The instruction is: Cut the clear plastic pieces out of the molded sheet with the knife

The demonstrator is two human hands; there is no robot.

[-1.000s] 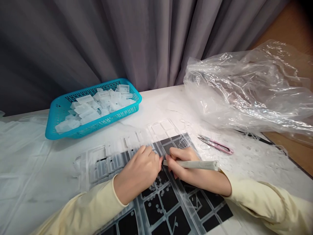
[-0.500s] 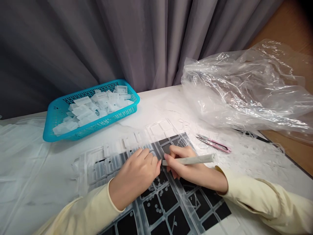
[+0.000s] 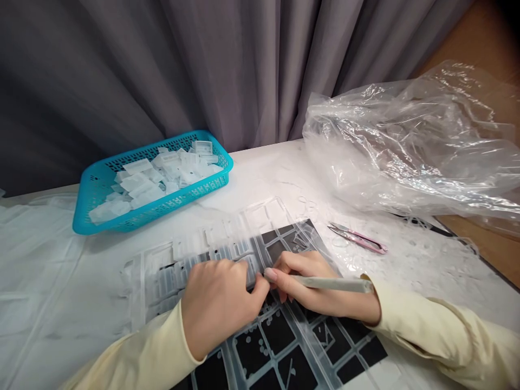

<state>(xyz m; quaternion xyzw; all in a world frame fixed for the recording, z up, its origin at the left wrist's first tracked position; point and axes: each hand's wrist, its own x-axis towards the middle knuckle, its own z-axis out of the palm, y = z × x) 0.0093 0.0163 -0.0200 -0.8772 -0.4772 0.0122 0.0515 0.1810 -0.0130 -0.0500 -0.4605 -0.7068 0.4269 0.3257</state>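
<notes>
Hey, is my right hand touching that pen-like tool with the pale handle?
Touching. The head view shows the right hand gripping the pale-handled tool, with the thumb over its front part.

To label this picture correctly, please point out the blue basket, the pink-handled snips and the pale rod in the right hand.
Blue basket (image 3: 182,197): head view, on its front wall.
Pink-handled snips (image 3: 368,245): head view, on the handle.
Pale rod (image 3: 333,284): head view, mid-shaft.

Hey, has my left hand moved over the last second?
Yes. Judged against the basket, which sits in nearly the same spot in view, your left hand has drawn back toward you, uncovering more clear pieces.
</notes>
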